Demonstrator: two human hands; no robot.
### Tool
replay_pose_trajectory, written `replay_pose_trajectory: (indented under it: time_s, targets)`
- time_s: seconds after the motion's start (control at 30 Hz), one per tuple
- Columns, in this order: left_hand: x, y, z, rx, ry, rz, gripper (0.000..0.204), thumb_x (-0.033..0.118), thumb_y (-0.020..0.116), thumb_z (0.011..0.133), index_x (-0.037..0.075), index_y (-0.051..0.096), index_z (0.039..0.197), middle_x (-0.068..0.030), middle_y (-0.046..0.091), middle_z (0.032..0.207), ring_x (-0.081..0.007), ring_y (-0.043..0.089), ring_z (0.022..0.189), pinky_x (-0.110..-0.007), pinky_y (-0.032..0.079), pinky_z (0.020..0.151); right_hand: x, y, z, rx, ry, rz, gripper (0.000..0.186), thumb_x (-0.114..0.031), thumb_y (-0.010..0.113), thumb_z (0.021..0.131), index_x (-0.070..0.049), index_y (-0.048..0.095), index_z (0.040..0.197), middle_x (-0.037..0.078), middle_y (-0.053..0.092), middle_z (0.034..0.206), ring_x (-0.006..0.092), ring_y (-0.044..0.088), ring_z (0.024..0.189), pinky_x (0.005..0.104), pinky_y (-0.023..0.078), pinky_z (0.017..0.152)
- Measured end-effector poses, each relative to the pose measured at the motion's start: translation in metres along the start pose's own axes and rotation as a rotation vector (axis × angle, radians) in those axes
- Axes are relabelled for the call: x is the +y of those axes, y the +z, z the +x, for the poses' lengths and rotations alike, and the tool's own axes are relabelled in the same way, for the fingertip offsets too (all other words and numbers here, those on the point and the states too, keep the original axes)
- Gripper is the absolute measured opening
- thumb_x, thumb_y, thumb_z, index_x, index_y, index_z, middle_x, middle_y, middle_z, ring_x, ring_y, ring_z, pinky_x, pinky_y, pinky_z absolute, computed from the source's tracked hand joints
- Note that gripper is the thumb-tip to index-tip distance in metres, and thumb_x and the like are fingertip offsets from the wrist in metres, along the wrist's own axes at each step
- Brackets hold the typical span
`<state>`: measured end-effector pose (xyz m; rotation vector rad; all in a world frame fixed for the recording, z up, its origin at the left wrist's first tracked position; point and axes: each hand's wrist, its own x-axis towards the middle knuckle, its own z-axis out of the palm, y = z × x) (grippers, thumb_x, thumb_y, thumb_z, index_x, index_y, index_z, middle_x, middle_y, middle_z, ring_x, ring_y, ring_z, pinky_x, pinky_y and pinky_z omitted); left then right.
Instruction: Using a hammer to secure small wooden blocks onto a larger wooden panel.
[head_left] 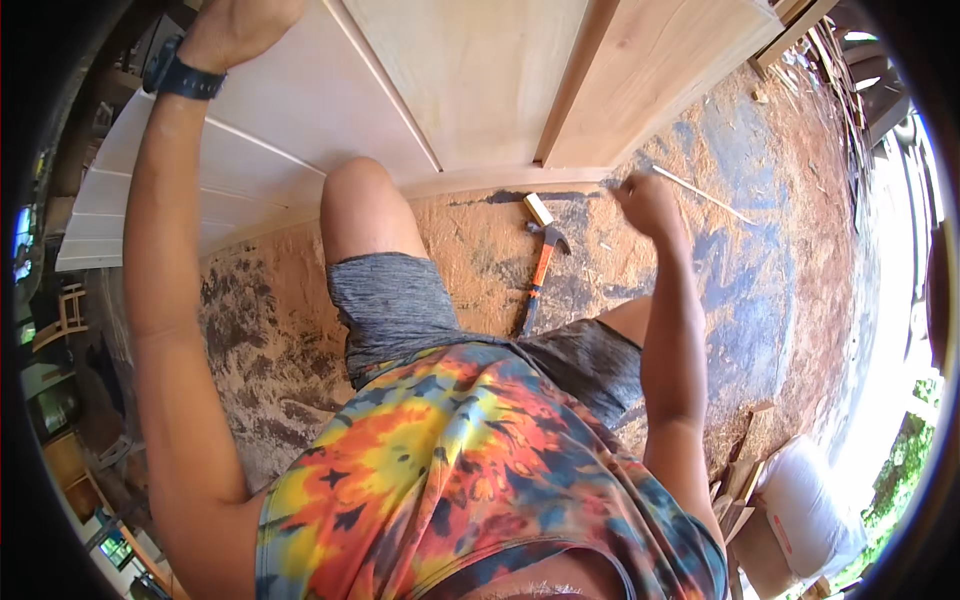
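Observation:
A large pale wooden panel (470, 80) with raised strips and grooves stands before me, its lower edge near the floor. My left hand (245, 25), with a dark watch (180, 75) on the wrist, is at the panel's upper left; the frame's top edge cuts off its fingers. Close to the panel's lower right edge is my right hand (648, 205), fingers curled closed; whatever they may hold is hidden. A thin pale stick (705, 195) lies just beyond it. On the floor between my legs rests a claw hammer (542, 270) with an orange and black handle, touching or near a small wood block (538, 208).
Sawdust and shavings cover the stained floor (740, 290). Wood strips (835, 90) are piled at the far right. Offcuts (745, 470) and a whitish sack (815, 510) stand at the near right. My left knee (365, 190) is up against the panel. Wooden furniture parts (70, 310) are at the left.

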<state>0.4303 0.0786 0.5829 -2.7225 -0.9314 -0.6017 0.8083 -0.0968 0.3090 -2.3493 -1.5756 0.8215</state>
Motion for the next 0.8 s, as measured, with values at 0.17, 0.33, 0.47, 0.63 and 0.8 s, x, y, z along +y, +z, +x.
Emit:
replay_pose_trajectory:
  time_s: [0.17, 0.33, 0.47, 0.63, 0.8]
  targets:
    - [-0.001, 0.011, -0.005, 0.016, -0.057, -0.260, 0.028, 0.022, 0.067, 0.091, -0.002, 0.064, 0.107, -0.0223, 0.067, 0.092, -0.0339, 0.068, 0.084, -0.036, 0.052, 0.074, 0.034, 0.067, -0.012, -0.207, -0.095, -0.085, 0.034, -0.036, 0.072, 0.082, -0.004, 0.074, 0.095, 0.023, 0.070, 0.098, 0.0383, 0.066, 0.096, 0.0451, 0.052, 0.086]
    - [-0.008, 0.013, -0.016, 0.201, -0.020, -0.163, 0.028, 0.018, 0.072, 0.086, -0.003, 0.066, 0.104, -0.0196, 0.070, 0.094, -0.0328, 0.069, 0.085, -0.036, 0.053, 0.075, 0.012, 0.055, -0.020, -0.190, -0.146, -0.081, 0.039, -0.035, 0.071, 0.083, -0.002, 0.072, 0.105, 0.023, 0.069, 0.103, 0.0376, 0.066, 0.101, 0.0450, 0.051, 0.090]
    - [-0.011, 0.008, -0.018, 0.202, -0.063, -0.165, 0.027, 0.021, 0.073, 0.085, -0.001, 0.067, 0.100, -0.0190, 0.069, 0.088, -0.0332, 0.068, 0.081, -0.038, 0.053, 0.071, 0.001, 0.027, -0.015, -0.117, -0.138, -0.025, 0.037, -0.032, 0.072, 0.083, -0.001, 0.071, 0.104, 0.024, 0.068, 0.106, 0.0378, 0.064, 0.103, 0.0441, 0.050, 0.091]
    - [-0.009, 0.017, -0.012, 0.381, 0.030, -0.232, 0.023, 0.017, 0.079, 0.079, 0.000, 0.069, 0.090, -0.0148, 0.069, 0.082, -0.0307, 0.067, 0.074, -0.036, 0.052, 0.066, 0.023, 0.050, -0.003, -0.106, -0.135, -0.005, 0.035, -0.032, 0.071, 0.083, -0.003, 0.072, 0.103, 0.023, 0.070, 0.102, 0.0370, 0.066, 0.099, 0.0452, 0.052, 0.088]
    - [-0.010, 0.016, -0.010, 0.530, 0.020, -0.146, 0.028, 0.020, 0.084, 0.073, 0.002, 0.070, 0.089, -0.0148, 0.068, 0.090, -0.0272, 0.067, 0.078, -0.035, 0.053, 0.065, 0.050, 0.089, -0.004, -0.316, -0.093, -0.155, 0.040, -0.041, 0.070, 0.083, -0.007, 0.074, 0.105, 0.022, 0.069, 0.109, 0.0371, 0.063, 0.108, 0.0443, 0.049, 0.095]
